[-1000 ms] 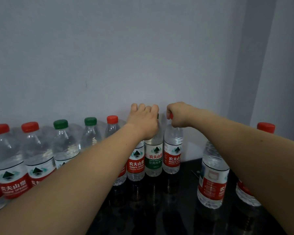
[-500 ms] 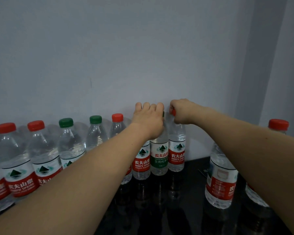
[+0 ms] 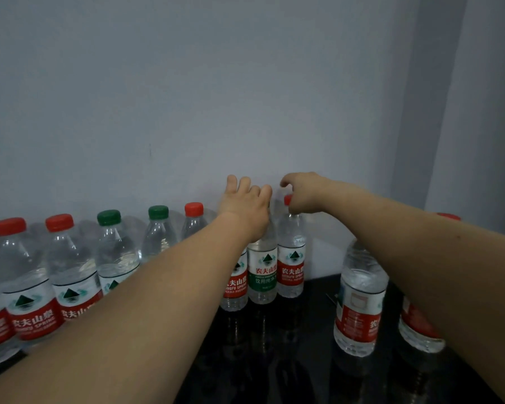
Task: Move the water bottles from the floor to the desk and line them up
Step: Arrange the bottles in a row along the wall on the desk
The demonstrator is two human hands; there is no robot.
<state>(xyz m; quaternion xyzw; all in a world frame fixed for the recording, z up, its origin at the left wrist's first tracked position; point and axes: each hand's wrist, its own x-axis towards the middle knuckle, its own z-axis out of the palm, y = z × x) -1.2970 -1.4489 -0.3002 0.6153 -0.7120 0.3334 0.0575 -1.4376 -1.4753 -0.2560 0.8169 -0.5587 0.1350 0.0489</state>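
Several water bottles with red or green caps stand in a row along the wall on the black glossy desk [image 3: 301,363]. My left hand [image 3: 245,208] hovers over the top of the green-label bottle [image 3: 262,275], fingers lifted and spread; that bottle's cap is hidden under the hand. My right hand [image 3: 306,195] arches over the red cap of the red-label bottle [image 3: 291,269] at the row's right end. Its index finger is raised off the cap and the other fingers curl loosely beside it.
Two more red-label bottles [image 3: 359,304] [image 3: 420,328] stand apart to the right, nearer to me, under my right forearm. The grey wall [image 3: 245,97] runs right behind the row and meets a corner at the right.
Both hands gripped the bottle tops before. Now the left fingers have straightened upward and the right index finger has lifted, showing more of the red cap. The bottles stay upright.
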